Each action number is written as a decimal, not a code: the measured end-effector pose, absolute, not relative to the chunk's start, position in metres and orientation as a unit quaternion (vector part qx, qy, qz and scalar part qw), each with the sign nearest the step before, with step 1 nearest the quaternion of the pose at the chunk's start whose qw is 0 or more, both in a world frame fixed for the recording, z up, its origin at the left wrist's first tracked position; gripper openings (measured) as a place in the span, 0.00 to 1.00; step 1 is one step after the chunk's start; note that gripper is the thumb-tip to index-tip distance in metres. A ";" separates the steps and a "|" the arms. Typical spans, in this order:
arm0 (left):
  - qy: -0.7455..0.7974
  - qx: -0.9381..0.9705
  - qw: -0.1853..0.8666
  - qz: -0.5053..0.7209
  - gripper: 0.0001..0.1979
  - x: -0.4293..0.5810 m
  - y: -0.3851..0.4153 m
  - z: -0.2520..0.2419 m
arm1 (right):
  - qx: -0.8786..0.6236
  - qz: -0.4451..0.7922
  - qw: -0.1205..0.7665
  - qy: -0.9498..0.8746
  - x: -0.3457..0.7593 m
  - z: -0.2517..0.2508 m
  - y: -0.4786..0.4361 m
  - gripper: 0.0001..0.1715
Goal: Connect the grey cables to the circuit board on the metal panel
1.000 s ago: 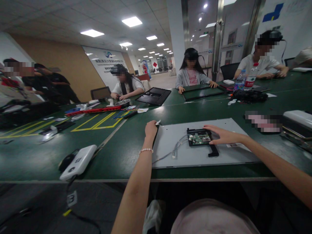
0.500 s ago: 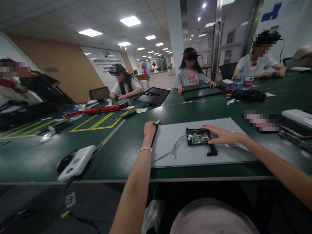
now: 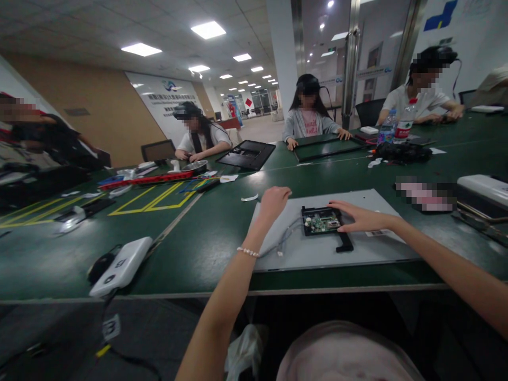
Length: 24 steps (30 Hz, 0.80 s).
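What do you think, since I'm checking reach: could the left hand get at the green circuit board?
Probably yes: nothing seems to block the way from the left hand to the green circuit board, as the right hand is at its opposite side.

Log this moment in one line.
left hand: over grey panel, grip unclear | right hand: spread at circuit board | white strip: on green table

I see a light grey panel [image 3: 313, 256], green circuit board [image 3: 319, 224], black bracket [image 3: 346, 243], grey cables [image 3: 283, 236]. Surface [image 3: 206, 238]: dark green, yellow lines [image 3: 170, 198] far left. Bottle cap [image 3: 413, 101] red.
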<state>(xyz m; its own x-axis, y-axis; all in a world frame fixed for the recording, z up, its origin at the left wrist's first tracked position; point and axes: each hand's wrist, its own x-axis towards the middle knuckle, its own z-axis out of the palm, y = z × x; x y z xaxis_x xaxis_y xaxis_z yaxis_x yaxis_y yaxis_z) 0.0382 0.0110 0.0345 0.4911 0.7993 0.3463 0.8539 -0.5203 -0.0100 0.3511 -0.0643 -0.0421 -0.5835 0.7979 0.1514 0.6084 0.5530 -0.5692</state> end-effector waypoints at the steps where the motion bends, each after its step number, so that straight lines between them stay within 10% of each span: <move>1: -0.458 -0.874 0.092 -0.137 0.16 0.049 0.004 0.032 | -0.410 0.236 0.200 -0.858 0.351 -0.042 -0.064 0.52; 24: -0.379 -0.920 0.054 -0.090 0.15 0.083 -0.003 -0.011 | -0.403 0.238 0.201 -0.861 0.347 -0.032 -0.069 0.54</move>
<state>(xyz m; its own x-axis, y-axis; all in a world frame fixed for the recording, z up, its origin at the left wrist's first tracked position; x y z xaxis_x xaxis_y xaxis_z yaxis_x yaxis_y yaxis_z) 0.0826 -0.0034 -0.0114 0.6974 0.6865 0.2058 0.7060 -0.7075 -0.0323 0.3470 -0.0692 -0.0319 -0.5950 0.7887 0.1549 0.5976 0.5629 -0.5710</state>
